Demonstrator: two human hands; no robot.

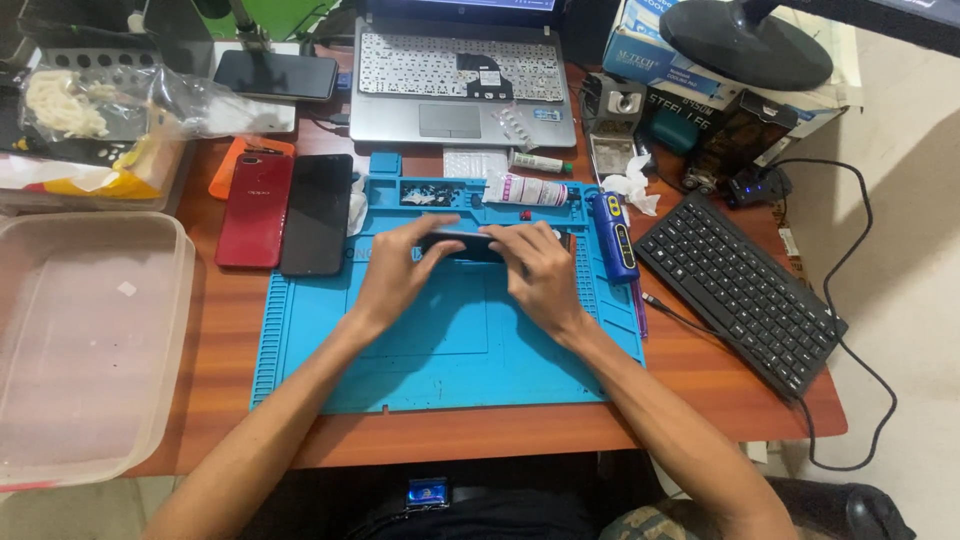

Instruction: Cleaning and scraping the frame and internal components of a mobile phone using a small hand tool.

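A dark phone (462,246) lies flat at the upper middle of the blue silicone work mat (450,350). My left hand (398,270) grips its left end with the fingers curled over the top edge. Over its right end lies my right hand (540,272), pressing down on it. Both hands hide most of the phone; only a dark strip shows between them.
A red phone (254,210) and a black phone (317,213) lie left of the mat. A white tube (526,190) and a blue tool (613,236) rest at the mat's top right. A black keyboard (740,290), a laptop (462,75) and a clear plastic tub (85,345) surround it.
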